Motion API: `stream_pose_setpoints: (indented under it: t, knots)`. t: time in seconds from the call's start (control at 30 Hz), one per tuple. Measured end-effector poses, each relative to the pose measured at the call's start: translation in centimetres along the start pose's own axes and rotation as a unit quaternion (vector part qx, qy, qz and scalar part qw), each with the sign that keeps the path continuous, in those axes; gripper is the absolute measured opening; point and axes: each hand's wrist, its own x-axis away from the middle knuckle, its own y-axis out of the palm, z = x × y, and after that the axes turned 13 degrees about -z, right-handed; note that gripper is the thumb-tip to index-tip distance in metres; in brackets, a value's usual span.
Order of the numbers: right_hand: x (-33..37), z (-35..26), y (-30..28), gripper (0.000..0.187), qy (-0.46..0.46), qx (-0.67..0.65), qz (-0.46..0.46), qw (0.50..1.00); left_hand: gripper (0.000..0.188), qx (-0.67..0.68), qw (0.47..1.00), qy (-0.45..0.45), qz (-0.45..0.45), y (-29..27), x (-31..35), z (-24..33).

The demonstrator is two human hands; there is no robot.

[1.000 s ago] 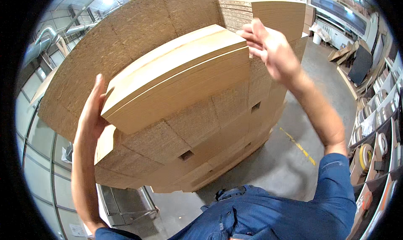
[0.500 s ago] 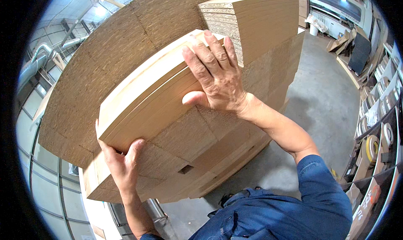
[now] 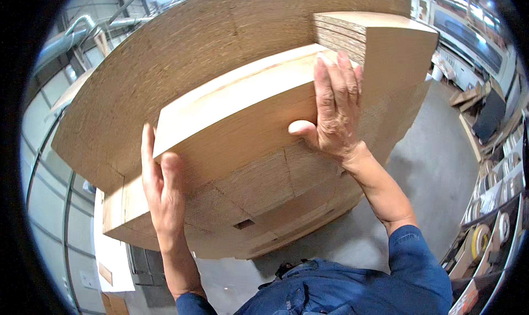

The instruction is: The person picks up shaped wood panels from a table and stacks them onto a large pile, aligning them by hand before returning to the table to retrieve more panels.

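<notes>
Fingers point(image 3: 147, 144) of the left hand point(image 3: 167, 202) point upward, nearly together, beside the left end of the pale wood-panel pile point(image 3: 237, 108), thumb apart at its front corner; whether they press cannot be told. That pile lies along the front edge of a large particleboard stack point(image 3: 176, 61). Rightward, the right hand point(image 3: 337, 119) spreads over the pile's right end, beside a thicker panel stack point(image 3: 397, 53). Aligning seems in hand; the next move likely calls for even pressure.

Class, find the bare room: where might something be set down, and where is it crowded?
Free: the top of the panel stack between left hand and right hand; grey floor between the pile beneath and the shelves at right. Crowded: those shelves, lined with rolls; far floor around the dark board.
</notes>
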Motion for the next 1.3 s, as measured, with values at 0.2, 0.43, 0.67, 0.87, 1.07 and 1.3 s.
stream_pose_setpoints:
  t: [0.2, 0.43, 0.67, 0.87, 1.07, 1.3]
  knots:
    - [-0.1, 0.5, 0.6, 0.092, -0.016, 0.005, 0.015, 1.000, 0.087, 0.136, 0.991, -0.005, 0.001, 0.8, -1.0, -0.3]
    - [-3.1, 0.9, -0.7, 0.093, -0.023, -0.045, 0.077, 0.996, 0.104, 0.235, 0.967, -0.096, -0.003, -1.5, -2.4, -0.5]
    - [-4.9, 1.1, -1.3, 0.090, -0.033, 0.017, 0.034, 0.999, 0.104, 0.290, 0.950, -0.113, -0.006, 0.9, -3.2, 0.9]
    - [-2.8, 3.6, -0.7, 0.078, -0.005, -0.073, 0.156, 0.985, 0.106, 0.226, 0.968, -0.102, 0.029, -0.8, -2.7, -1.5]
    - [1.4, 14.0, -3.0, 0.072, 0.264, -0.214, 0.220, 0.915, 0.105, 0.291, 0.954, -0.072, 0.026, 0.6, -3.1, -0.1]
    - [3.2, 27.8, -4.8, 0.076, 0.392, -0.198, 0.164, 0.883, 0.100, 0.282, 0.956, -0.074, 0.043, -0.1, -3.1, -0.2]
